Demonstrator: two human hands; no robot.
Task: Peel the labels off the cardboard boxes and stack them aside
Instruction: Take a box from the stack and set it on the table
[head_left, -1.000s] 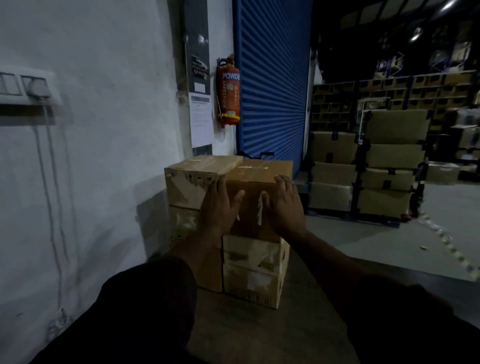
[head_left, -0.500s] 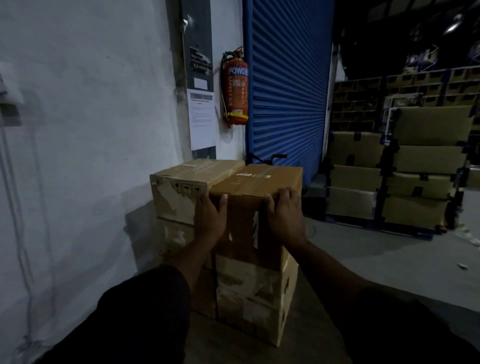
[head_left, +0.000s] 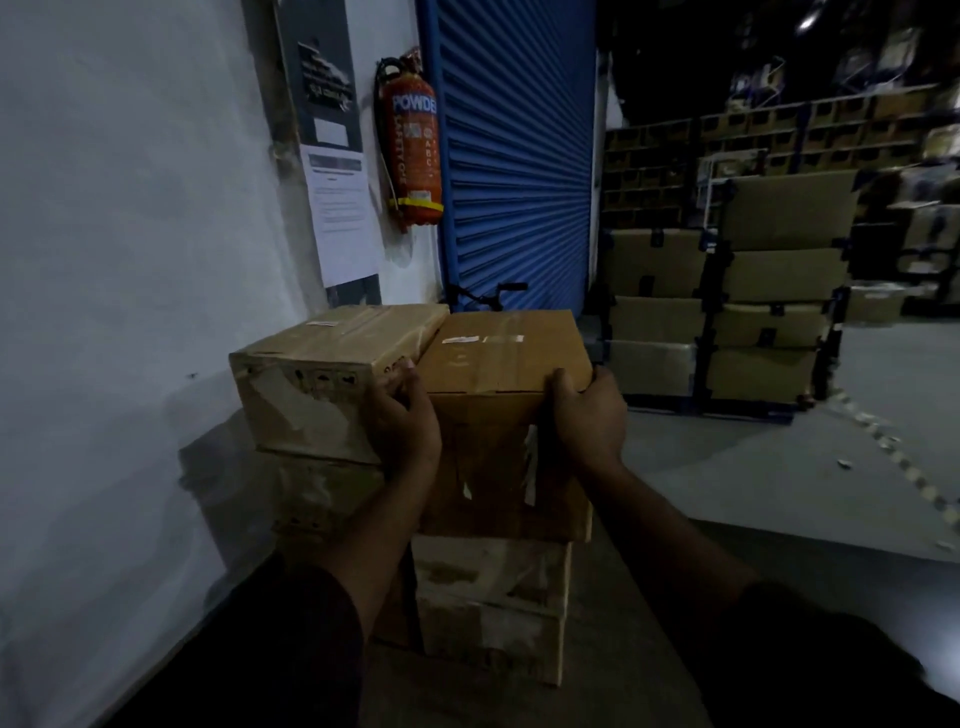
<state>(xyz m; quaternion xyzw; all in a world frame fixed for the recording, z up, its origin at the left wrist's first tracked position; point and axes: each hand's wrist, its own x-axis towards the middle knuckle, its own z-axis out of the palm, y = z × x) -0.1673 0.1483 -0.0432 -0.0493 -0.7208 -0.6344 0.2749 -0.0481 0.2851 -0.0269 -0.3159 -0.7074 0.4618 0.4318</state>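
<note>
- Head view: left hand (head_left: 402, 415) and right hand (head_left: 589, 415) each grip an upper corner of the top right box (head_left: 501, 415), seating it on the floor stack beside the left box (head_left: 322, 387).
- Small label scraps (head_left: 460, 340) remain on its lid; likely squaring it so the stack stands true by the wall (head_left: 130, 260).

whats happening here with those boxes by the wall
A person is gripping the top right cardboard box with both hands, the left hand on its left upper corner and the right hand on its right upper corner. It sits on a stack beside a second stack against the white wall. Small label strips are still stuck on its top, and torn paper remnants show on its front. A fire extinguisher hangs by the blue shutter.
</note>
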